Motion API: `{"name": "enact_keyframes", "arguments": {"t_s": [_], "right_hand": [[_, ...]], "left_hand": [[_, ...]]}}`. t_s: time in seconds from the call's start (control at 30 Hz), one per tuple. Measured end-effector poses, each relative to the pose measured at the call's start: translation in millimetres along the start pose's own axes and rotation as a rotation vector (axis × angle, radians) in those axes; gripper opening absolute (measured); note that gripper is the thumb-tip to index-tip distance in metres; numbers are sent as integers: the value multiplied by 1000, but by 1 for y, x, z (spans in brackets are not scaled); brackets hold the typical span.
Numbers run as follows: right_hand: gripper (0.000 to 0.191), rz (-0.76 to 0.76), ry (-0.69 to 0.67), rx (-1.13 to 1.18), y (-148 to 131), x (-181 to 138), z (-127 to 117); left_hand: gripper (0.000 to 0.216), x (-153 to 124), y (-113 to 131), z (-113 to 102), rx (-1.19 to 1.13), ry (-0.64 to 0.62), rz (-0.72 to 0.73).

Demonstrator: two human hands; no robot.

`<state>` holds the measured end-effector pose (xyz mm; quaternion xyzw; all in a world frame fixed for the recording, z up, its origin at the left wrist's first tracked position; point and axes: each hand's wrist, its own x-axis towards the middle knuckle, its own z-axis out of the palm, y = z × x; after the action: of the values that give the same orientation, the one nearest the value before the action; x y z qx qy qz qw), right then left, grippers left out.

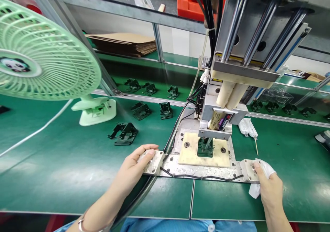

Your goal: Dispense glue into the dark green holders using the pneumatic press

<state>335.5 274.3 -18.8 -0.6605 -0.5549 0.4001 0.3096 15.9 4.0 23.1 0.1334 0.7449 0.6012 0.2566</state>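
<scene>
My left hand [135, 166] wraps round the left metal button block [157, 161] of a press, its thumb lying over the button. At the opposite end, the thumb of my right hand [271, 189] rests on the right button block [248, 171]. A crumpled white cloth [255, 190] is held in that same hand. Between the blocks, a dark green plastic part [203, 150] sits on a cream fixture plate [185, 156]. The press head [215, 133], with a tube strapped in it, is down at this part and hides its upper portion.
A pale green fan [64, 63] stands at left. Several dark green parts [125, 134] lie left of the press, with more on the strip behind. Black cables [174, 135] run past the left block. White packets and a thin stick [256, 146] lie at right.
</scene>
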Motion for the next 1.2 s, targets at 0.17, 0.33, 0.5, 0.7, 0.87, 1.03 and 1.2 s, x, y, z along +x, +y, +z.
{"name": "enact_keyframes", "arguments": {"t_s": [0.17,0.33,0.5,0.7,0.87,1.03,1.2], "right_hand": [[54,-24,35,17,-5,-5,1],[56,-39,48,5,-4,-4,1],[56,-77,37,-11,-1,-1,0],[55,-64,61,-47,-9,-7,-1],[54,-58,65,-6,-13,-11,0],[55,-52,68,-6,-10,-9,0],[56,-61,65,15,-8,-9,0]], "left_hand": [[62,-1,0,2,-19,10,-9],[61,0,-1,1,-4,8,-5],[59,-1,-1,1,-16,19,-15],[61,-1,-2,0,-4,13,-26],[63,-2,-1,1,0,2,-45],[63,-3,2,1,7,7,-40],[60,-2,-1,1,28,17,-18]]}}
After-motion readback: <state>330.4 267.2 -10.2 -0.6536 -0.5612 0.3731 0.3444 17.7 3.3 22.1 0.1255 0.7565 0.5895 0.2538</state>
